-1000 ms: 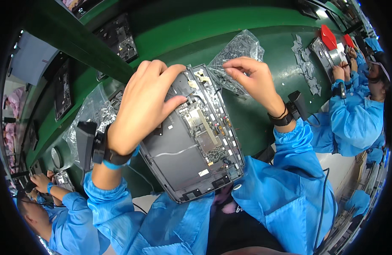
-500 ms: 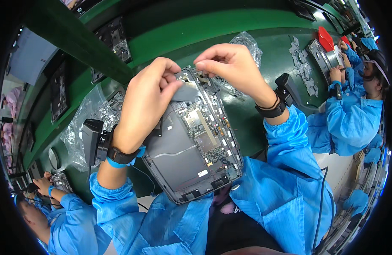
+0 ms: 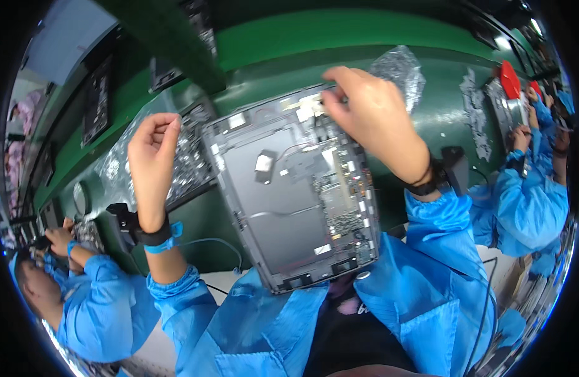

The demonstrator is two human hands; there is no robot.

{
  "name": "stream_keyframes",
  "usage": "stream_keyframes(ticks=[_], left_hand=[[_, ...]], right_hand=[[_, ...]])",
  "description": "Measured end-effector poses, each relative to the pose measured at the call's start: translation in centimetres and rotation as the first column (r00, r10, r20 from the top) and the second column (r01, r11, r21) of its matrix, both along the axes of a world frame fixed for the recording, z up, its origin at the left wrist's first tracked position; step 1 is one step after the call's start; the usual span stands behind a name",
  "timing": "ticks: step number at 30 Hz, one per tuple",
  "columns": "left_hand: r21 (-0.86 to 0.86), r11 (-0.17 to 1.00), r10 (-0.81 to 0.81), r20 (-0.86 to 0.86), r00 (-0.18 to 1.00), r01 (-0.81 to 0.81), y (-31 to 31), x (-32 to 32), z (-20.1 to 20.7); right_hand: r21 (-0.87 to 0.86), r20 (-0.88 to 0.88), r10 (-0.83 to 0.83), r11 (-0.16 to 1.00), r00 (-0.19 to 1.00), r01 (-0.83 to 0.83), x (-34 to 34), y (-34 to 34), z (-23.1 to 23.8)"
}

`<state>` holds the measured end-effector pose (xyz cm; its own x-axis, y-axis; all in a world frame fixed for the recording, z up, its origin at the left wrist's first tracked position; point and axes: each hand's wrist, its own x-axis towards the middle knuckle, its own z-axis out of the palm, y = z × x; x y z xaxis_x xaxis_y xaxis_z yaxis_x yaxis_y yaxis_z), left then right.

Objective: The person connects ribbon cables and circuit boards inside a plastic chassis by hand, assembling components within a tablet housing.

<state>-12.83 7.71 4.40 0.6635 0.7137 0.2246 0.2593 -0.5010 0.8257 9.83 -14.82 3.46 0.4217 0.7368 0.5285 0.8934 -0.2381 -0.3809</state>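
An opened laptop chassis lies in front of me, dark grey, with a long circuit board along its right side. A small black part with a white label rests on its flat grey area. My left hand is held up left of the chassis, thumb and fingertips pinched together; whatever they hold, if anything, is too small to make out. My right hand is over the chassis's far right corner, thumb and forefinger apart beside pale tape. Nothing shows between them.
Clear plastic bags and another circuit-filled chassis lie to the left. A crumpled clear bag and grey scraps are farther back on the green bench. A green post stands at the far left. Co-workers sit on both sides.
My left hand has moved left, off the chassis, uncovering the labelled black part. My right hand stays near the far right corner, with thumb and forefinger now farther apart. The view has shifted.
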Motion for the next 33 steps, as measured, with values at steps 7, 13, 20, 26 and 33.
stream_keyframes(ticks=[7,13,20,26,33], left_hand=[[0.312,0.946,0.171,-0.236,0.957,-0.092,-0.7,-2.1,-3.7],[0.551,0.828,0.096,-0.326,0.940,0.107,-0.6,0.1,-4.9],[0.511,0.850,0.085,-0.366,0.927,0.124,-0.1,0.0,-5.4],[0.249,0.958,0.179,-0.117,0.977,-0.145,-1.0,0.6,-5.4],[-0.224,0.973,0.005,0.247,0.969,0.052,-5.5,1.9,0.5]], right_hand=[[-0.115,0.202,-0.033,0.992,0.979,0.057,-0.1,0.9,-0.4],[0.045,0.008,0.115,0.992,0.993,-0.115,1.3,0.2,0.7],[-0.093,-0.291,0.062,0.991,0.955,-0.092,1.1,-0.6,2.0],[-0.069,-0.001,-0.041,0.997,0.999,0.041,0.1,0.2,0.4],[-0.056,-0.085,-0.051,0.997,0.995,0.046,0.7,0.4,0.1]])
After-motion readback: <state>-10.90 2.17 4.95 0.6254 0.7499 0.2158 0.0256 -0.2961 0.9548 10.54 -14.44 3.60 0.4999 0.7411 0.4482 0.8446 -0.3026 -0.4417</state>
